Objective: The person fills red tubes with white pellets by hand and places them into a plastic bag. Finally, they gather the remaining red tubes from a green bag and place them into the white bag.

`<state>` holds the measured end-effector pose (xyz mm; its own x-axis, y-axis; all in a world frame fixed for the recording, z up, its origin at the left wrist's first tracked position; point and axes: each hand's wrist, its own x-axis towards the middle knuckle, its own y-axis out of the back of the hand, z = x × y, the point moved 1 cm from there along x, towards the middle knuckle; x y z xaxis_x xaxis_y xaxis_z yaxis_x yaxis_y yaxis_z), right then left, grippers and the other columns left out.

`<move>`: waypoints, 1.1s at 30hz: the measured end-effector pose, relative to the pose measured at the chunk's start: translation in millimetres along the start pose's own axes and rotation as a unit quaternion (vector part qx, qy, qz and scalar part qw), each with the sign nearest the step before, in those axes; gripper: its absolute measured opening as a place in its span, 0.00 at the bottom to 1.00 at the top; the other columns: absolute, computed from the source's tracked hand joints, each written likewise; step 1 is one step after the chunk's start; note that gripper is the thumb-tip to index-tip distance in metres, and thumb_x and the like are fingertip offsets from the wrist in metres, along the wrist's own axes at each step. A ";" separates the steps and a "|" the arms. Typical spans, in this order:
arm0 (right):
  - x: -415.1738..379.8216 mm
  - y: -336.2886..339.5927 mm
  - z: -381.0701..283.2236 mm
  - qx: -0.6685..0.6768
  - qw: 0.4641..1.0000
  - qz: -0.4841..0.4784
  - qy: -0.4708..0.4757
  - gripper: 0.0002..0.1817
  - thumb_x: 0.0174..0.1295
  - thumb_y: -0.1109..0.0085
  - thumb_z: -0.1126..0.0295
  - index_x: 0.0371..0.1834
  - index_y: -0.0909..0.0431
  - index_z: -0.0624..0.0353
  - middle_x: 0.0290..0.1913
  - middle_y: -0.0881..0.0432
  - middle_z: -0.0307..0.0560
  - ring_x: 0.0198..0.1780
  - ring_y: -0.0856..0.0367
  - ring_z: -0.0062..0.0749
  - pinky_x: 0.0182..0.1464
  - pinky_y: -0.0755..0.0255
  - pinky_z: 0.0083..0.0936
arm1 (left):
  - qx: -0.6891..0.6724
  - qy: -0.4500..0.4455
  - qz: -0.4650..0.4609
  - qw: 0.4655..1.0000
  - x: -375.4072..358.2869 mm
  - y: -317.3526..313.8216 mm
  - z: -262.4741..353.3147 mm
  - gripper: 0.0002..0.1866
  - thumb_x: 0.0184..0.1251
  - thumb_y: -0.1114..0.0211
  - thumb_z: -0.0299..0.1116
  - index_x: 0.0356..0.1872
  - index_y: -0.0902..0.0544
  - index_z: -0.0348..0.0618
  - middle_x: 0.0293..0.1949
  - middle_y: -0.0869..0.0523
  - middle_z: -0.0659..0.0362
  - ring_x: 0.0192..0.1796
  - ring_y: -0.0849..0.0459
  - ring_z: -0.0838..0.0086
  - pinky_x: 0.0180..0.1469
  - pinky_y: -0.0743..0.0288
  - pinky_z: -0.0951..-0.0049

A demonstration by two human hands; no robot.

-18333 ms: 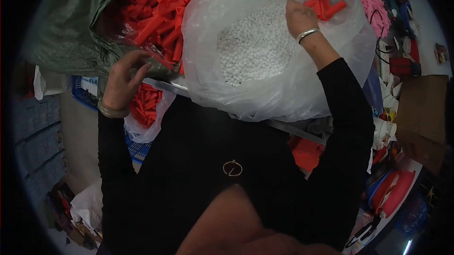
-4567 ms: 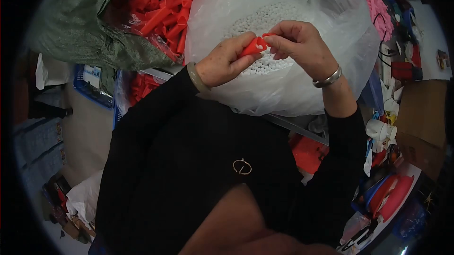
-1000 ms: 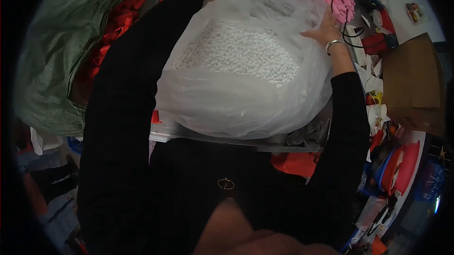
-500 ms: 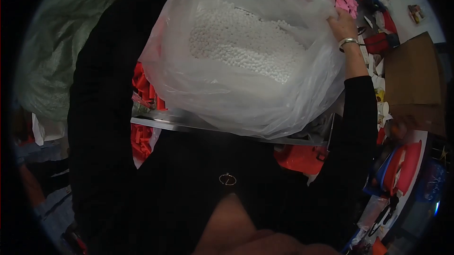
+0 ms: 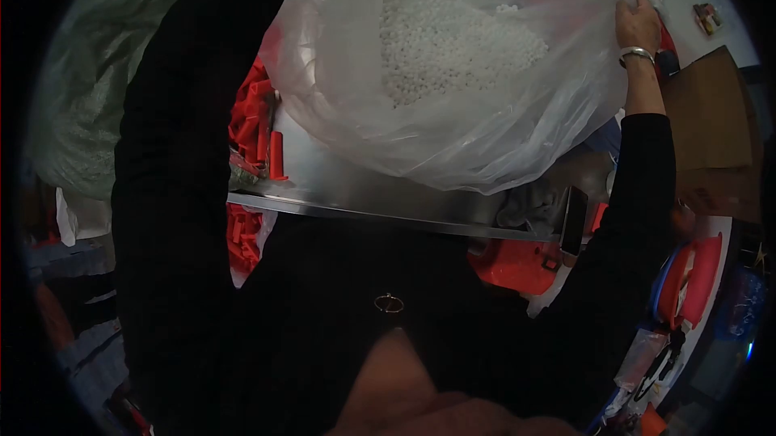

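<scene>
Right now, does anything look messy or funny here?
Yes. The big clear bag of white beads is lifted off the metal table and tilted, with the right hand gripping its edge. A few red plastic pieces lie loose on the table's left side. No beads have spilled that I can see.

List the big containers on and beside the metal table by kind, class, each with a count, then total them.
Clear plastic bag of small white beads, gripped at its edge by the right hand: 1
Green woven sack: 1
Brown cardboard box: 1
Total: 3
</scene>
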<state>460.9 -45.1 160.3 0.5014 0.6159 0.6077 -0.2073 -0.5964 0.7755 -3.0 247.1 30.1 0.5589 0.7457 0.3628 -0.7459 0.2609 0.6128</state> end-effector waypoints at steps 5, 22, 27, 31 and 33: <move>-23.1 2.2 12.0 0.042 0.999 0.015 -0.013 0.24 0.56 0.45 0.58 0.58 0.24 0.50 0.44 0.15 0.53 0.48 0.17 0.46 0.51 0.27 0.37 | -0.071 -0.010 0.032 0.997 -20.4 19.9 -9.5 0.23 0.62 0.38 0.31 0.59 0.25 0.40 0.50 0.17 0.56 0.50 0.17 0.70 0.53 0.24 0.72; -205.4 103.1 -50.5 0.436 0.891 -0.125 0.021 0.23 0.54 0.45 0.84 0.57 0.27 0.71 0.49 0.19 0.48 0.49 0.21 0.28 0.52 0.29 0.20 | -0.259 -0.066 0.109 0.957 -114.5 65.1 46.7 0.21 0.65 0.41 0.23 0.59 0.26 0.37 0.51 0.19 0.62 0.51 0.20 0.78 0.52 0.25 0.77; -203.3 113.1 -40.6 0.477 0.871 -0.112 -0.013 0.22 0.55 0.45 0.83 0.56 0.26 0.70 0.49 0.19 0.45 0.48 0.22 0.26 0.53 0.30 0.20 | -0.275 -0.057 0.110 0.953 -113.1 75.4 76.5 0.23 0.65 0.40 0.25 0.62 0.28 0.37 0.53 0.19 0.60 0.53 0.20 0.77 0.53 0.25 0.76; -182.5 103.0 -26.1 0.462 0.876 -0.141 -0.019 0.20 0.56 0.47 0.82 0.54 0.25 0.70 0.46 0.18 0.43 0.48 0.22 0.23 0.51 0.29 0.19 | -0.214 -0.098 0.064 0.970 -93.2 83.2 91.0 0.25 0.67 0.40 0.30 0.65 0.30 0.42 0.56 0.20 0.56 0.54 0.19 0.69 0.54 0.24 0.70; -155.3 93.5 -20.8 0.443 0.885 -0.139 -0.022 0.20 0.56 0.46 0.79 0.54 0.24 0.69 0.46 0.17 0.45 0.47 0.21 0.24 0.50 0.29 0.20 | -0.192 -0.098 0.055 0.975 -72.6 79.4 72.4 0.25 0.67 0.40 0.30 0.65 0.30 0.42 0.56 0.20 0.56 0.54 0.19 0.69 0.54 0.24 0.70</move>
<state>346.2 -185.8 142.0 0.4657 0.7937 0.3915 0.6608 -0.6061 0.4427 -76.5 169.3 103.3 0.4980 0.6607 0.5616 -0.8650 0.4246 0.2675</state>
